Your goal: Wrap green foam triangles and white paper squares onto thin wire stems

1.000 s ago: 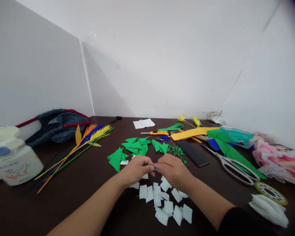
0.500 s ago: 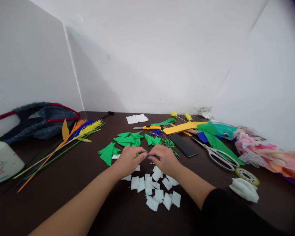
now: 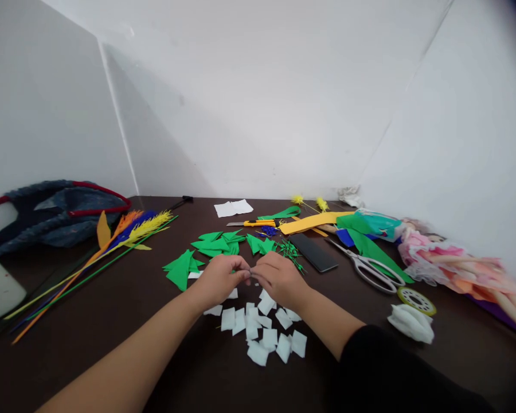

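Observation:
My left hand and my right hand meet at the fingertips over the dark table. Both are closed in a pinch, and whatever lies between the fingers is too small and hidden to make out. Below them several small white squares, like cut tissue or cotton, are scattered in a loose pile. Just beyond the hands lie cut green pieces, a pointed green piece at the left and a heap of small green bits at the right.
A utility knife, a black phone, scissors, a tape roll and a white wad lie around. Dolls rest at the right. Coloured stems, a white bottle and a denim item are at the left.
The whole view has shifted slightly, so things appear a little further left. My hands stay pinched together, with only slight movement of the fingers.

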`<state>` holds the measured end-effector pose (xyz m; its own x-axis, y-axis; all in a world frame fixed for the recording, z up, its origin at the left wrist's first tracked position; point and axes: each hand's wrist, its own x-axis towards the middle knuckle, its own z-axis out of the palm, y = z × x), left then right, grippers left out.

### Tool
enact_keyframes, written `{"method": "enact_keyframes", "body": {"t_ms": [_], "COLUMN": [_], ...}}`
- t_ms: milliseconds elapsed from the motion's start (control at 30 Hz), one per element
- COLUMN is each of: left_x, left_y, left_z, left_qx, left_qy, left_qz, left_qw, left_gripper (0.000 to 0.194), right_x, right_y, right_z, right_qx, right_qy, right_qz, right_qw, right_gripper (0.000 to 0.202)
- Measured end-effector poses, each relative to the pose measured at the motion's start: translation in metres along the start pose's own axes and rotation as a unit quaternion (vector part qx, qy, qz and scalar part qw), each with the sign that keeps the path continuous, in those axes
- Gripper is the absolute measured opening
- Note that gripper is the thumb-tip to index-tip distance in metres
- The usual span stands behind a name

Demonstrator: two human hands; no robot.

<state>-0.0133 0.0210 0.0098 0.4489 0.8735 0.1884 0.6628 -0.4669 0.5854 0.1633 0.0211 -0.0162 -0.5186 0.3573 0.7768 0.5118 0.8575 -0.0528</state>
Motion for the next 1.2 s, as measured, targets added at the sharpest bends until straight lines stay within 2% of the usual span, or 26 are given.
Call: {"method": "enact_keyframes", "body": {"t_ms": [67,167,233,300,400,467,533,633,767,833,900,1000,1100,1200], "left_x": [0.0,-0.001,-0.001,0.0,0.002,0.002,0.003,0.002,-0.002,-0.004,-0.005,-0.003,-0.001,-0.001], "left_y": [0.003,0.009,0.012,0.014,0.015,0.015,0.015,0.011,0.008,0.008,0.009,0.01,0.009,0.008], "left_z": [0.002,0.004,0.004,0.003,0.002,0.002,0.003,0.006,0.01,0.01,0.009,0.008,0.009,0.011], "left_qx": [0.086,0.173,0.175,0.135,0.058,0.036,0.037,0.069,0.152,0.161,0.131,0.072,0.062,0.082], "left_qy": [0.046,0.095,0.101,0.081,0.017,-0.016,-0.021,0.02,0.094,0.096,0.073,0.035,0.035,0.057], "left_qz": [0.045,0.11,0.111,0.076,0.015,0.0,-0.002,0.014,0.089,0.103,0.082,0.039,0.02,0.021], "left_qw": [0.994,0.974,0.973,0.985,0.998,0.999,0.999,0.997,0.98,0.977,0.985,0.996,0.997,0.995], "left_gripper": [0.014,0.011,0.011,0.017,0.023,0.024,0.022,0.018,0.011,0.01,0.015,0.021,0.023,0.014], "right_x": [-0.001,0.0,0.001,0.001,-0.001,-0.002,-0.003,-0.003,-0.001,0.0,0.001,0.001,0.0,0.001], "right_y": [0.001,0.001,0.001,0.002,0.003,0.003,0.004,0.002,0.0,-0.001,0.0,0.002,0.003,0.002], "right_z": [0.002,0.003,0.001,-0.001,-0.004,-0.005,-0.004,-0.002,-0.002,-0.003,-0.005,-0.008,-0.009,-0.006], "right_qx": [0.077,0.154,0.167,0.158,0.1,0.054,0.027,0.048,0.114,0.123,0.115,0.081,0.046,0.046], "right_qy": [0.018,0.006,0.004,0.018,0.032,0.024,0.016,0.026,0.018,0.013,0.019,0.024,0.008,0.003], "right_qz": [0.1,0.269,0.319,0.278,0.132,0.06,0.031,0.06,0.193,0.229,0.205,0.114,0.058,0.063], "right_qw": [0.992,0.951,0.933,0.947,0.986,0.996,0.999,0.997,0.974,0.966,0.972,0.99,0.997,0.997], "right_gripper": [0.011,0.006,0.006,0.008,0.01,0.012,0.013,0.013,0.01,0.009,0.008,0.011,0.012,0.011]}}
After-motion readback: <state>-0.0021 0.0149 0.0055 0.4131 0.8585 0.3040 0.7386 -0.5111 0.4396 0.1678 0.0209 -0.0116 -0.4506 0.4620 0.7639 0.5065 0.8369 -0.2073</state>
